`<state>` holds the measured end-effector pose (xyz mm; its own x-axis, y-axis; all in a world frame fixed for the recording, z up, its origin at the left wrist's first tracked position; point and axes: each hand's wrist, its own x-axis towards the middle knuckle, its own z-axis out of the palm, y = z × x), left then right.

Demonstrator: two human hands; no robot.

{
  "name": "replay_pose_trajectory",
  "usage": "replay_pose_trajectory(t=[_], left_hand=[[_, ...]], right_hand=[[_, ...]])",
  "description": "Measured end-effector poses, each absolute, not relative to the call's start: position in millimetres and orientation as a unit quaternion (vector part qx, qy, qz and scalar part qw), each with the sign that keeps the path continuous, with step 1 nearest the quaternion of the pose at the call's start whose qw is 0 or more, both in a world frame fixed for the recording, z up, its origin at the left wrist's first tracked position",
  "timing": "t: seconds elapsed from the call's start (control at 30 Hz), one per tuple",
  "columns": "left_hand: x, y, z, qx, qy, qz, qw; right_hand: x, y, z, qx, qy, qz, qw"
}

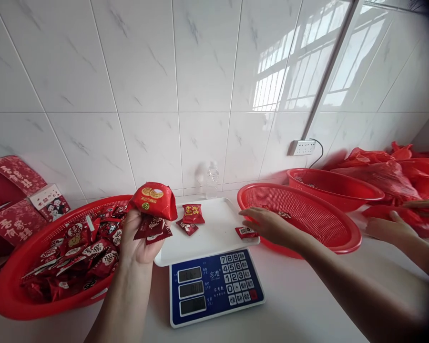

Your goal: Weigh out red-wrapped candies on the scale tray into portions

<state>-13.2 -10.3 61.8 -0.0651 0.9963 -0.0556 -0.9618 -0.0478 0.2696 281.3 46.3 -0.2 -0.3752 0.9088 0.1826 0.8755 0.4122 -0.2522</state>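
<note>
My left hand (137, 238) is raised over the left edge of the scale tray (214, 233) and grips several red snack packets (153, 200), the top one puffed with a gold emblem. My right hand (268, 224) lies palm down with fingers stretched at the rim of an empty red mesh basket (307, 214), just beside a small red packet (246, 232) on the tray's right edge. Two more red packets (193, 214) lie on the white tray. The blue electronic scale (214, 286) sits in front of me.
A red basket (10, 286) full of red candy packets stands at the left. Red gift boxes (14, 200) lean against the wall. A second red basin (332, 188), red plastic bags (389, 176), a clear bottle (212, 178) and another person's hands (389, 228) are at the right.
</note>
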Motion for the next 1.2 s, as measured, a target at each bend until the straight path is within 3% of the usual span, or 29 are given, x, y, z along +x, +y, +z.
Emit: replay_pose_trajectory(t=[0.17,0.33,0.57,0.7,0.87,1.0,1.2], left_hand=[[-14.9,-10.3,59.9,0.086,0.125,0.73,0.666],[-15.0,-8.8,58.2,0.086,0.12,0.723,0.675],[-13.9,-11.1,62.7,0.083,0.113,0.712,0.688],[-13.6,-12.9,64.6,0.083,0.111,0.706,0.694],[-16.7,-13.6,63.1,0.091,0.118,0.722,0.675],[-21.9,-15.2,62.1,0.126,0.127,0.725,0.665],[-22.4,-16.9,64.7,0.142,0.133,0.729,0.656]], right_hand=[[273.1,29.1,-9.4,-0.522,-0.844,0.093,0.084],[276.9,30.5,-5.7,-0.51,-0.847,0.076,0.127],[297.0,56.1,6.0,-0.616,-0.757,-0.142,0.165],[251.0,54.9,-2.0,-0.535,-0.829,-0.012,0.159],[163.7,55.1,-14.4,-0.433,-0.888,0.133,0.085],[127.7,75.3,-19.9,-0.437,-0.891,0.107,0.051],[128.4,92.8,-28.9,-0.413,-0.907,0.013,0.087]])
